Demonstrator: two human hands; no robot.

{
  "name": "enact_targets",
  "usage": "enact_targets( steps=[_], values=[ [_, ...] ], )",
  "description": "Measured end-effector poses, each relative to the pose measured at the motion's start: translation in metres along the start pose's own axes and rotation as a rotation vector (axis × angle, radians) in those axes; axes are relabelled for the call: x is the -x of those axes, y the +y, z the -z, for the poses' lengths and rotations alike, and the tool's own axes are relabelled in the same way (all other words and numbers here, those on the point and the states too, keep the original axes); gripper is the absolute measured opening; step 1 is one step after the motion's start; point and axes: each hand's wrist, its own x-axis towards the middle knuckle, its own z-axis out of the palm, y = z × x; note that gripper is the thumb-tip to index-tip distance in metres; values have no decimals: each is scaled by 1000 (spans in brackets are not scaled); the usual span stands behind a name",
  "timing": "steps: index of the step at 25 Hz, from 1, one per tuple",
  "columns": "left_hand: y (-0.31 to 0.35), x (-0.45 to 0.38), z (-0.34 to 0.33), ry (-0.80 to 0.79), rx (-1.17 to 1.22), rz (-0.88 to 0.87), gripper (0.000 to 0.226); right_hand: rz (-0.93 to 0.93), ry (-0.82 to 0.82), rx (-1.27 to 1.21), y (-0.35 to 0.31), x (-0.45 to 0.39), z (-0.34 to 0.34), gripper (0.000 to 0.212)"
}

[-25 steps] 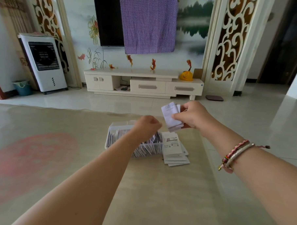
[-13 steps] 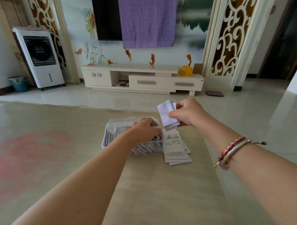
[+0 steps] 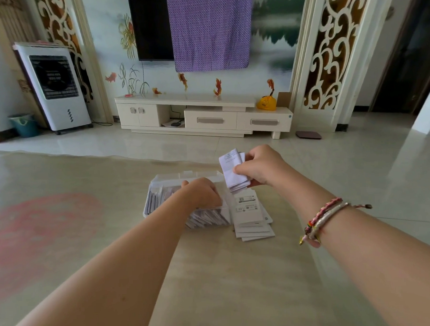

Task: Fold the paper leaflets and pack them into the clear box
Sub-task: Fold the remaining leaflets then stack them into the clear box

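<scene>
Head view: right hand (image 3: 261,167) grip pinches folded leaflets (image 3: 234,170) above flat stack (image 3: 250,215); left hand (image 3: 201,191) inside clear box (image 3: 185,176), fingers hidden, grip state undeterminable.

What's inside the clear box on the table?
The clear box holds folded paper leaflets standing in rows. The left hand reaches into it and covers the middle, so what its fingers are doing there is hidden.

Print on the leaflet stack (image 3: 248,208) and held leaflets (image 3: 234,170) is too small to read.
</scene>
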Motion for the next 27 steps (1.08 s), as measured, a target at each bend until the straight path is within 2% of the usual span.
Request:
enact_targets(
  steps=[2,5,7,8,11,13,15,18,21,23,25,27],
  values=[
    [-5,2,1,9,21,7,15,-4,-23,43,-3,1,-6,25],
    [-12,0,3,0,9,80,34,24,-27,115,-9,1,-16,28],
    [-18,-3,5,-13,-32,153,42,65,-40,255,-14,3,-25,12],
    [-21,-3,6,-30,-63,182,43,71,-33,354,-16,6,-31,15],
    [-30,0,11,-31,-75,184,26,176,-10,766,-22,13,-51,16],
    [-32,-3,12,-40,-48,185,26,198,-95,892,-22,14,-62,23],
    [-31,-2,13,-20,-28,143,30,163,-144,896,-23,12,-67,24],
    [-27,7,19,81,24,3,24,147,-187,923,-25,8,-64,7],
    [-39,8,23,241,12,-60,34,110,-281,924,-26,4,-58,21],
    [-51,8,23,209,-34,-45,40,116,-402,906,-30,3,-52,12],
    [-59,12,21,193,-105,-31,45,97,-568,849,-37,3,-44,38],
    [-59,16,20,226,-116,-74,43,79,-689,814,-42,0,-37,43]
  ],
)
